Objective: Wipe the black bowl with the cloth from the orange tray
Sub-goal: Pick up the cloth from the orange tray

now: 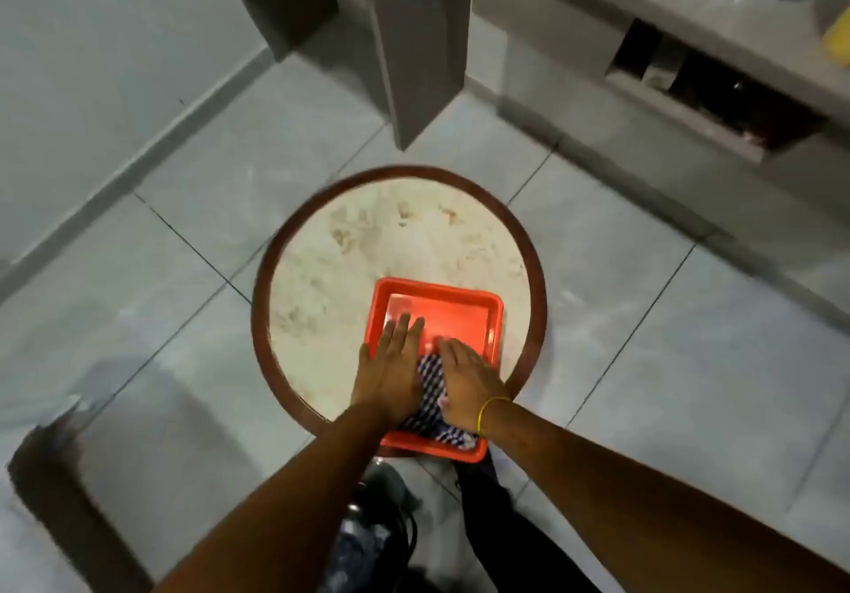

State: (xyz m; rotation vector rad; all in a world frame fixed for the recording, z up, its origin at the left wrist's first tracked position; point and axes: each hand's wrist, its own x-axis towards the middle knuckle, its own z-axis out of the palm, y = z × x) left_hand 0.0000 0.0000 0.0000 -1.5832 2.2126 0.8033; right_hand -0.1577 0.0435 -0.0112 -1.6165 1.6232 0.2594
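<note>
One checked cloth, one tray, two hands

The blue-and-white checked cloth (432, 401) lies in the square orange plastic tray (453, 305) on one round marble-topped table (368, 233); left hand (391, 364) and right hand (467, 383) press flat on it, fingers spread, gripping nothing.

no readable text, labels, brands or numbers anywhere in view, frame blurred

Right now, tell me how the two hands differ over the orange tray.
The left hand lies flat with its fingers stretched straight toward the far end of the orange tray; the right hand angles inward, fingers slightly curled. The right wrist carries a yellow band; the left wrist is bare. Both hands press palm-down on the checked cloth at the tray's near end.
</note>
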